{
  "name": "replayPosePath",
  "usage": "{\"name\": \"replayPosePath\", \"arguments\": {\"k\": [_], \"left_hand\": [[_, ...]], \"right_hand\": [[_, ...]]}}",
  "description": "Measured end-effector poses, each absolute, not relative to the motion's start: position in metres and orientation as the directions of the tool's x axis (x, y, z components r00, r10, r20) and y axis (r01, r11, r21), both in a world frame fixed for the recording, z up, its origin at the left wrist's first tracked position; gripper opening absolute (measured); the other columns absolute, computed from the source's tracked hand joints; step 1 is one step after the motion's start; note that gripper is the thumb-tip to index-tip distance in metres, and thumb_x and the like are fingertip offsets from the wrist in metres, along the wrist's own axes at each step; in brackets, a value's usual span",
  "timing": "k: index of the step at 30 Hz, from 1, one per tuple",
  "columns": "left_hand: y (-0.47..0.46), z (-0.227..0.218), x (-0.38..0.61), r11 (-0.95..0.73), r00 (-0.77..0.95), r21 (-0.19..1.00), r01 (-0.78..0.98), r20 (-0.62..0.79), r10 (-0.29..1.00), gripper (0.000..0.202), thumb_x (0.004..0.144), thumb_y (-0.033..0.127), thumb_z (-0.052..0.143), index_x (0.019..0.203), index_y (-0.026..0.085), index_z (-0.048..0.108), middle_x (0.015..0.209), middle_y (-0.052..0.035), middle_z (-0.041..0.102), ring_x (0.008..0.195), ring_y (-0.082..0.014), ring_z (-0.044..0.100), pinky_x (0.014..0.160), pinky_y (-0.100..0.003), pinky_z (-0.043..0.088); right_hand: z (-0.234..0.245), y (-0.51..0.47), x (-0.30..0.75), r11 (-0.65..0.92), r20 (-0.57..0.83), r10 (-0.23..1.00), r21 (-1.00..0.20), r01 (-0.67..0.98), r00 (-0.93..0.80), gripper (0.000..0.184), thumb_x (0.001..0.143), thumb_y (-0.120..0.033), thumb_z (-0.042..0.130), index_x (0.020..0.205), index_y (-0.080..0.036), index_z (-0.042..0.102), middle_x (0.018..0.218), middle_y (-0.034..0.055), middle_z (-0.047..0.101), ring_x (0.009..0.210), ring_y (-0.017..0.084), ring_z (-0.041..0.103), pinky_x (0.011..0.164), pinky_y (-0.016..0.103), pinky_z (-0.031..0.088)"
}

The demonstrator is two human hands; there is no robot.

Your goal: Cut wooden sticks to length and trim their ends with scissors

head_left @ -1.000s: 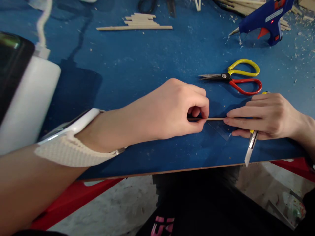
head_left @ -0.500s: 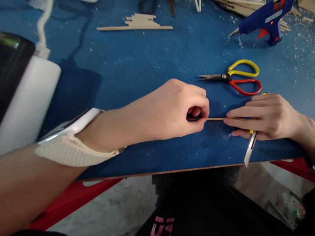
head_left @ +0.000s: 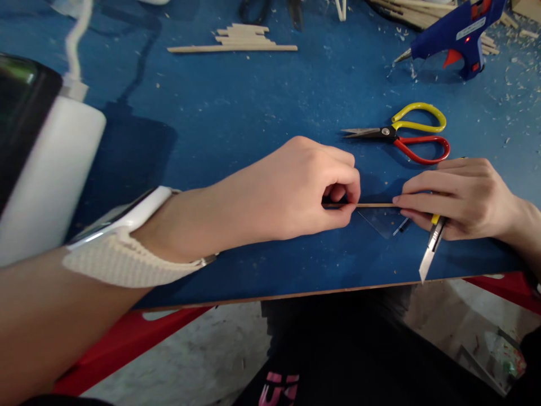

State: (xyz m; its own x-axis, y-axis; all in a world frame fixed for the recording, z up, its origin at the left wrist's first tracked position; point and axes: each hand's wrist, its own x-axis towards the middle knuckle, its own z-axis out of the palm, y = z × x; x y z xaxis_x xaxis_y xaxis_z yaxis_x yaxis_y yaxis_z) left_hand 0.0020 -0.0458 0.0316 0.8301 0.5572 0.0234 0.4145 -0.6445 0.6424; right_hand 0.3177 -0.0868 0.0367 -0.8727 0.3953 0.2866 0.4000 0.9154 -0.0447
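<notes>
My left hand (head_left: 310, 189), with a watch on its wrist, pinches a thin wooden stick (head_left: 376, 205) between thumb and forefinger, close above the blue table (head_left: 253, 107). My right hand (head_left: 469, 197) has its fingertips at the stick's right part. Tucked in that same hand is a yellow utility knife (head_left: 433, 248), its blade out and pointing down toward the table's front edge. Under the stick lies a small clear plastic piece (head_left: 378, 223), partly covered by the right fingers. Scissors (head_left: 397, 133) with one yellow and one red handle rest just beyond the hands.
A blue glue gun (head_left: 460, 39) with a lit red light stands at the back right, near a pile of wooden sticks (head_left: 416, 12). Several cut sticks (head_left: 243, 39) lie in a row at the back. At left are a white block (head_left: 54, 175) and a cable (head_left: 75, 45).
My right hand has slid slightly right along the stick, baring more of it and of the clear plastic piece. The knife moved with it. My left hand stays nearly still.
</notes>
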Motion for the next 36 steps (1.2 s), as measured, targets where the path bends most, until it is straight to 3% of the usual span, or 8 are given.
{"name": "replayPosePath", "arguments": {"k": [7,22,36], "left_hand": [[-0.0456,0.0328,0.0018,-0.642,0.832,0.643,0.417,0.015,0.555,0.022,0.1,0.015,0.065,0.085,0.024,0.077,0.085,-0.0001,0.076,0.074,-0.0192,0.069,0.073,-0.031,0.049],[-0.0454,0.0316,0.0006,-0.638,0.834,0.656,0.403,0.024,0.551,0.022,0.1,0.013,0.066,0.085,0.024,0.077,0.084,-0.0005,0.075,0.073,-0.0194,0.068,0.072,-0.032,0.048],[-0.0454,0.0312,0.0013,-0.631,0.834,0.658,0.412,0.006,0.552,0.021,0.101,0.016,0.066,0.086,0.024,0.079,0.086,0.0,0.075,0.075,-0.0189,0.067,0.074,-0.03,0.047]], "right_hand": [[0.0379,-0.0857,0.3231,0.898,0.212,0.441,-0.122,0.424,-0.872,0.012,0.111,-0.018,0.069,0.113,-0.021,0.081,0.104,0.0035,0.086,0.072,0.013,0.069,0.068,0.029,0.05],[0.0394,-0.0871,0.3168,0.902,0.255,0.432,-0.095,0.422,-0.865,0.013,0.109,-0.013,0.07,0.101,-0.019,0.078,0.097,0.0039,0.085,0.07,0.014,0.067,0.065,0.03,0.048],[0.0394,-0.0874,0.3176,0.901,0.254,0.433,-0.105,0.42,-0.865,0.011,0.111,-0.014,0.072,0.105,-0.019,0.079,0.101,0.0033,0.087,0.072,0.014,0.07,0.066,0.03,0.05]]}}
